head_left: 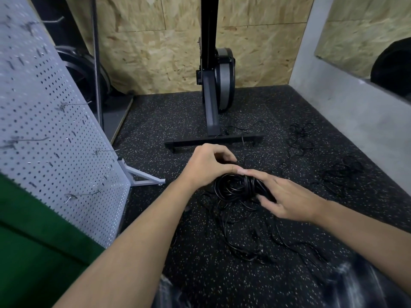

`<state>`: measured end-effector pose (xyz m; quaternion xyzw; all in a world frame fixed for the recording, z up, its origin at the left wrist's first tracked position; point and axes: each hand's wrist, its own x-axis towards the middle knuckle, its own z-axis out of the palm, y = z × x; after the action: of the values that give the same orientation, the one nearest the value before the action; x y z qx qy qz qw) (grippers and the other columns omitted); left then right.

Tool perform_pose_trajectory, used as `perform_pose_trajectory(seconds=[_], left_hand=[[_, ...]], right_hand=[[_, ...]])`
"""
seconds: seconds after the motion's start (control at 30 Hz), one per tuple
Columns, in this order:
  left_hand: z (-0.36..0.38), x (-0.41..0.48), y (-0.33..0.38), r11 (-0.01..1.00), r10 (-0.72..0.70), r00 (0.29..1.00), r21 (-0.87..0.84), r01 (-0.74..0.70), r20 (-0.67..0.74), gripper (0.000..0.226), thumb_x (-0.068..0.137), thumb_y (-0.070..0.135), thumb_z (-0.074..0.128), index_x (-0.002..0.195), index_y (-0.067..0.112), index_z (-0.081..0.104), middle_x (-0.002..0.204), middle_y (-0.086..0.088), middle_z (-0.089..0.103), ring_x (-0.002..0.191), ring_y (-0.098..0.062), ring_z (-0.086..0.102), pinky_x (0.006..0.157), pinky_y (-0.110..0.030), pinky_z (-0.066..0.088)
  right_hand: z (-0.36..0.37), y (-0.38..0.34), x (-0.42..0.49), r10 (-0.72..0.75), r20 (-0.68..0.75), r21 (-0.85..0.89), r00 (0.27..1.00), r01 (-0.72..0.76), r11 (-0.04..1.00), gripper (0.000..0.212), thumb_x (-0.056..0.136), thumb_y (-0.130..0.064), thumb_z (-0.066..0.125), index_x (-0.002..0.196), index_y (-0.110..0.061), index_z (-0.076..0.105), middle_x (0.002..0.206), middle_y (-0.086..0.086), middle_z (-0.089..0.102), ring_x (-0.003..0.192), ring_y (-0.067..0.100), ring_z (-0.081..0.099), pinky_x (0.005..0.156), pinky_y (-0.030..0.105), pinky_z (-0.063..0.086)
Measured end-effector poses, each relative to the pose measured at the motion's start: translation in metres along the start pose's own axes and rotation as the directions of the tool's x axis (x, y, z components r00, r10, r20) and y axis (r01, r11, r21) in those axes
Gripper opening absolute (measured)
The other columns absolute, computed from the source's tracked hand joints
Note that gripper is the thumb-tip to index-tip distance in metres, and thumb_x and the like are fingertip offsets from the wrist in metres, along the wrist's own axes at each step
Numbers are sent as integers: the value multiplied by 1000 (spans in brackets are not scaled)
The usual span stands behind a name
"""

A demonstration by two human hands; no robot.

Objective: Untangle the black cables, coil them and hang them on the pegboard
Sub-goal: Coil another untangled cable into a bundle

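A coil of black cable (235,186) hangs just above the speckled floor between my hands. My left hand (209,164) is above its upper left, fingers curled and thumb on the coil's top. My right hand (287,196) grips the coil's right side, fingers wrapped around the loops. Loose black cable (246,241) trails from the coil onto the floor below. More tangled black cables (300,136) lie at the far right, and another bunch (342,174) sits nearer the wall. The grey pegboard (44,130) stands at the left with thin wire hooks (89,193).
A black machine with a flywheel and a floor bar (213,141) stands ahead against the chipboard wall. A concrete ledge (347,103) runs along the right. The pegboard's white foot (144,178) juts onto the floor. Green cloth (33,241) covers the lower left.
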<state>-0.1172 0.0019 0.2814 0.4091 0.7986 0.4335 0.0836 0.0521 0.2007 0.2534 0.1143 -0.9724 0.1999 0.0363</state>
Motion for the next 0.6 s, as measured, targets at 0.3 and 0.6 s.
perform_pose_trajectory(seconds=[0.3, 0.6], left_hand=[[0, 2, -1, 984, -73, 997, -160, 78, 36, 23, 78, 47, 88, 85, 27, 82, 87, 8, 79, 89, -12, 74, 91, -45, 59], [2, 5, -8, 915, -94, 990, -383, 129, 108, 16, 96, 18, 74, 108, 11, 81, 105, -4, 80, 105, -22, 74, 101, -43, 57]], right_hand=[[-2, -3, -1, -41, -74, 13, 996, 42, 999, 81, 100, -15, 63, 158, -48, 16, 120, -12, 56, 63, -1, 54, 58, 2, 35], [0, 2, -2, -38, -180, 124, 983, 61, 990, 82, 102, -19, 61, 155, -59, 12, 139, -7, 57, 123, -3, 57, 101, 14, 48]])
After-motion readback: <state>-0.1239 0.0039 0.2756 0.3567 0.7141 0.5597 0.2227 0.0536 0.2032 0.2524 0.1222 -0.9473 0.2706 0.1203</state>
